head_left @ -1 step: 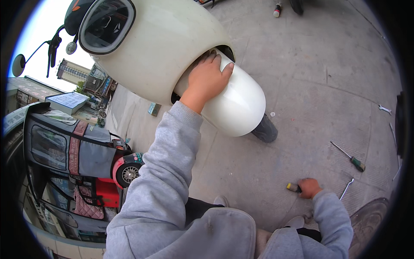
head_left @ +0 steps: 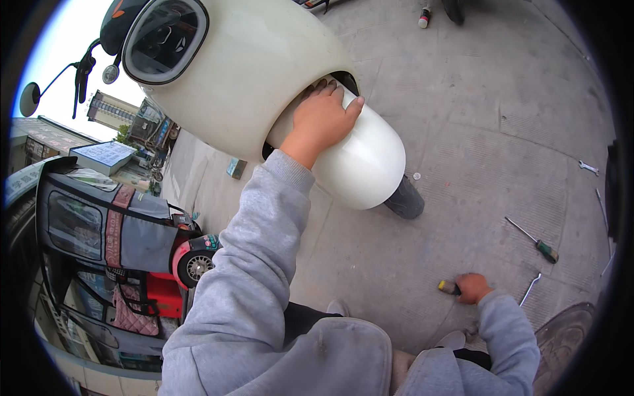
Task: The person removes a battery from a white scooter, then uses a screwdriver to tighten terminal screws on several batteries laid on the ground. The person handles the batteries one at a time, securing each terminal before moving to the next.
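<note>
A cream-white scooter (head_left: 244, 72) stands at the upper left, its rounded front mudguard (head_left: 370, 162) over a dark tyre (head_left: 405, 199). My left hand (head_left: 323, 119) lies on top of the mudguard, thumb apart, fingers stretched toward the dark gap under the body panel. The fingertips are partly in shadow there. Low on the right, my right hand (head_left: 474, 288) is closed round a stubby tool handle (head_left: 449, 287) with a yellow and black end. The rest of that tool is hidden in my fist.
On the paving at the right lie a green-handled screwdriver (head_left: 545, 251), a spanner (head_left: 530, 289) and a small wrench (head_left: 589, 167). A bottle (head_left: 424, 18) is at the far top. A covered red-and-grey three-wheeler (head_left: 142, 228) is parked on the left.
My left hand has moved very slightly to the right on the mudguard, and the mudguard's tip has moved slightly left. The right hand keeps its grip in the same place.
</note>
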Demonstrator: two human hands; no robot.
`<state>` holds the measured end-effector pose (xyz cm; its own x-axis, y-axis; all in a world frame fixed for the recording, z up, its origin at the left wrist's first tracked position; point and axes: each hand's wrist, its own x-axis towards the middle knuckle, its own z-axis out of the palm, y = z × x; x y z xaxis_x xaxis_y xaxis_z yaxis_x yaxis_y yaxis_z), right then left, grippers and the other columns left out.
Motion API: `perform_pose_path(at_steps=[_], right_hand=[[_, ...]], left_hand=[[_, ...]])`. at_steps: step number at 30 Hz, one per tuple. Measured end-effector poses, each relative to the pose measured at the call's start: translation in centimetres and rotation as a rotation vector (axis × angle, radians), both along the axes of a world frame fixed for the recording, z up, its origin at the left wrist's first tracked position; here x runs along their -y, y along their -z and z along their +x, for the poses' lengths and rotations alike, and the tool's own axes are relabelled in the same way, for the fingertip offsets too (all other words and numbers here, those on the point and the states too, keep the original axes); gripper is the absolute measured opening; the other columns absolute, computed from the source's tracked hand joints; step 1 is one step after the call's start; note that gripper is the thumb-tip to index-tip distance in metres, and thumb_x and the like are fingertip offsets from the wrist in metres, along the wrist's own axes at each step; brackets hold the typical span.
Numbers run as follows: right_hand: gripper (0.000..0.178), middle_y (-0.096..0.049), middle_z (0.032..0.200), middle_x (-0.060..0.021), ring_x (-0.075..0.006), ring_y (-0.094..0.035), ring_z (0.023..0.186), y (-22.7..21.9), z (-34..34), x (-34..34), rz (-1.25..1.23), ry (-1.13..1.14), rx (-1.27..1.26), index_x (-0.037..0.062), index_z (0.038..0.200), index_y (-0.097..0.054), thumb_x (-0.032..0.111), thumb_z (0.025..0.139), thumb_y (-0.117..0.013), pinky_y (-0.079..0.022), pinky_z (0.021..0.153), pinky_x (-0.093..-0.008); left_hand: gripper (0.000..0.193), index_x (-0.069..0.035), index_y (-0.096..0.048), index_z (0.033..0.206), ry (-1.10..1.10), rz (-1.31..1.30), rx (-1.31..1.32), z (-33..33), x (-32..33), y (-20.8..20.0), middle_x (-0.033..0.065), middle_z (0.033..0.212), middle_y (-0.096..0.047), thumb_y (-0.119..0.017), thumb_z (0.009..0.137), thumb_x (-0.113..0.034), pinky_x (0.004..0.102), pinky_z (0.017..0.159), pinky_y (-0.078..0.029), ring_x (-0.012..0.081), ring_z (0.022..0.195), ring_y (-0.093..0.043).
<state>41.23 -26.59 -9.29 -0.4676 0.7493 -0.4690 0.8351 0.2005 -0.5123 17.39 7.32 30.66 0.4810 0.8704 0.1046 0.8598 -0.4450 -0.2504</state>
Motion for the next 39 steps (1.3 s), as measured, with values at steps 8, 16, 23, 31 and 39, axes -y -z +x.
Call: perform_pose_path(at_steps=[8,16,23,31,39], right_hand=[[0.039,-0.069,0.101,-0.0132,-0.0335,-0.065,0.099,-0.4,0.0,-0.2,-0.037,0.003,0.011,0.011,0.098,-0.066,0.033,0.069,-0.076,-0.052,0.085,-0.0454],[0.041,-0.07,0.106,-0.0169,-0.034,-0.067,0.099,-1.7,-1.7,-1.6,-0.195,-0.088,0.105,0.0067,0.105,-0.067,0.027,0.069,-0.07,-0.053,0.086,-0.0444],[0.048,-0.068,0.094,-0.0243,-0.0416,-0.066,0.09,-2.5,-6.8,-4.2,-0.158,-0.175,-0.184,-0.0015,0.107,-0.055,0.029,0.073,-0.067,-0.052,0.079,-0.0495],[0.05,-0.066,0.091,-0.0259,-0.0448,-0.064,0.088,-6.9,-8.8,-5.5,-0.149,-0.066,-0.352,0.0004,0.102,-0.053,0.044,0.082,-0.067,-0.05,0.077,-0.0517],[0.051,-0.066,0.084,-0.0243,-0.0451,-0.064,0.081,-9.7,-7.5,-4.8,-0.113,-0.058,-0.2,0.0021,0.096,-0.054,0.049,0.082,-0.069,-0.051,0.07,-0.0509]], left_hand=[[0.075,-0.009,-0.057,0.136,-0.053,-0.675,-0.483,9.6,1.1,2.2,0.0155,0.136,-0.058,-0.032,0.094,-0.066,0.04,0.106,-0.038,0.0329,0.128,-0.052],[0.067,-0.003,-0.039,0.147,0.558,-1.367,-0.18,6.3,15.9,5.4,0.023,0.13,-0.057,-0.049,0.098,-0.048,0.0427,0.101,-0.044,0.039,0.12,-0.054],[0.063,-0.004,-0.038,0.147,0.122,-1.136,0.074,-5.7,16.8,3.4,0.0244,0.133,-0.054,-0.049,0.099,-0.044,0.0413,0.101,-0.044,0.0385,0.121,-0.054],[0.093,0.006,-0.024,0.15,-0.425,-1.228,2.185,-20.4,18.0,-0.1,0.0269,0.154,-0.028,-0.03,0.096,-0.07,0.0439,0.117,-0.032,0.0358,0.141,-0.036],[0.076,0.004,-0.047,0.137,-0.365,-0.989,2.164,-30.0,16.4,5.4,0.0225,0.127,-0.059,-0.042,0.097,-0.061,0.0414,0.101,-0.049,0.0321,0.117,-0.06]])
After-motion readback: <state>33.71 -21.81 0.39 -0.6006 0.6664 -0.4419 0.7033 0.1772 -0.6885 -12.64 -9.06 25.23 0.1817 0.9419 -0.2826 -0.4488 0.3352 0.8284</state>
